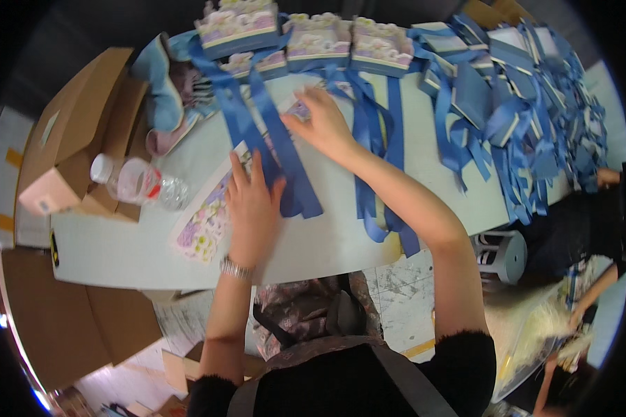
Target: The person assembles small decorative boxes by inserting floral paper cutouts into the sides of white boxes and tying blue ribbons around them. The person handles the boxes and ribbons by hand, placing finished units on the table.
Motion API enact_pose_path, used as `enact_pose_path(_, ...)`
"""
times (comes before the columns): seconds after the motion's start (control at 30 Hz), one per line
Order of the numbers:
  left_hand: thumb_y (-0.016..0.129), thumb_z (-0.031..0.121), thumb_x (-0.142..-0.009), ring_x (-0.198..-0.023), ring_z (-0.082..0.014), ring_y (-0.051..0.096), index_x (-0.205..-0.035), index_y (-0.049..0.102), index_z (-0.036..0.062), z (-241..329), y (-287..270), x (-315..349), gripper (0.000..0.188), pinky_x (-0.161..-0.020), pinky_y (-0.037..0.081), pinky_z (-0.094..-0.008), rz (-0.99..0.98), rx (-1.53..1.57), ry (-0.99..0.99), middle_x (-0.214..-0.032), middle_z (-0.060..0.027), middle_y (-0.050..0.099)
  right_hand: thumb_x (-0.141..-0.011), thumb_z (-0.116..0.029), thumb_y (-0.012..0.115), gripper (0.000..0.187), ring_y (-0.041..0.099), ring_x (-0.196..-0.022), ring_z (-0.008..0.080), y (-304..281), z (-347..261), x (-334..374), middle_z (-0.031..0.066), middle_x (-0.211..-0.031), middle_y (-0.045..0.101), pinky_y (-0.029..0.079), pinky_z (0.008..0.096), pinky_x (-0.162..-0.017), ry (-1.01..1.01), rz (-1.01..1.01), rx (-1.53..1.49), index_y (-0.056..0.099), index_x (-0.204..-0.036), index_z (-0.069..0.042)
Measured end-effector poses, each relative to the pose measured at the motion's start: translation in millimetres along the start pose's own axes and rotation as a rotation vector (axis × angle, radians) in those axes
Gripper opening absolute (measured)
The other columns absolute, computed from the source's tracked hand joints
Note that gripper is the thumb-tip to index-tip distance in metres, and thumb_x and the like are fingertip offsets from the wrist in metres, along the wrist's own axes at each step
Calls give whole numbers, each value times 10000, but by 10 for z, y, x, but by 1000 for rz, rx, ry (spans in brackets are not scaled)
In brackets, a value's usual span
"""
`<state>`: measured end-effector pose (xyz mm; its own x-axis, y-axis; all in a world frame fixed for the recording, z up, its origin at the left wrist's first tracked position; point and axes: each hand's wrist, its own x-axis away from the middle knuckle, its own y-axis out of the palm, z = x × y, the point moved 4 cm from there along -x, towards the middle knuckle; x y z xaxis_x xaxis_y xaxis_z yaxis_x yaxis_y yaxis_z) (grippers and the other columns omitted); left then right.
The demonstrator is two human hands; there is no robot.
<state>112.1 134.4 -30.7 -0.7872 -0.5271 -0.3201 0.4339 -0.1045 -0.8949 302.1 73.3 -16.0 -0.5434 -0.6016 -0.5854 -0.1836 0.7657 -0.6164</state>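
Observation:
A long paper strip printed with purple and white flowers (pixel 203 221) lies slantwise on the white table. My left hand (pixel 249 205), with a metal-band watch at the wrist, rests over the strip, fingers spread. Near the strip's far end is my right hand (pixel 321 126), its thumb and fingers apart around a bit of flower print. Between my hands, wide blue ribbon tails (pixel 285 156) run across the strip toward me. They hang from a blue box topped with flower-printed pieces (pixel 238 33) at the back. No firm hold shows in either hand.
More flower-topped boxes (pixel 318 45) line the back edge. Many blue boxes with ribbons (pixel 474 94) crowd the right side. At left are a plastic bottle (pixel 153 184), an open cardboard carton (pixel 76 125) and light-blue cloth (pixel 160 76). Another person's hand (pixel 608 178) shows far right.

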Motion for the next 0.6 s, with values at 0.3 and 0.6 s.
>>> enact_pose_path(0.3,611,338,-834,-822,-314,653,-907,667,77,-760,204,-989,277,-712,504,-429,-87,12,-270,-859,-138,672,-690,-227,707,188,647,-792,345,458,-89,128,132,-815,670,526,425,-713,234,-527,124,663,-784,-70)
enact_pose_path(0.6,553,267,-814,-671,-255,662,-809,702,100,-865,-654,-1194,224,-618,514,-377,226,-204,-249,-633,-69,659,-770,-224,674,237,650,-867,346,399,-195,147,164,-899,670,521,433,-725,84,-612,215,643,-883,-18)
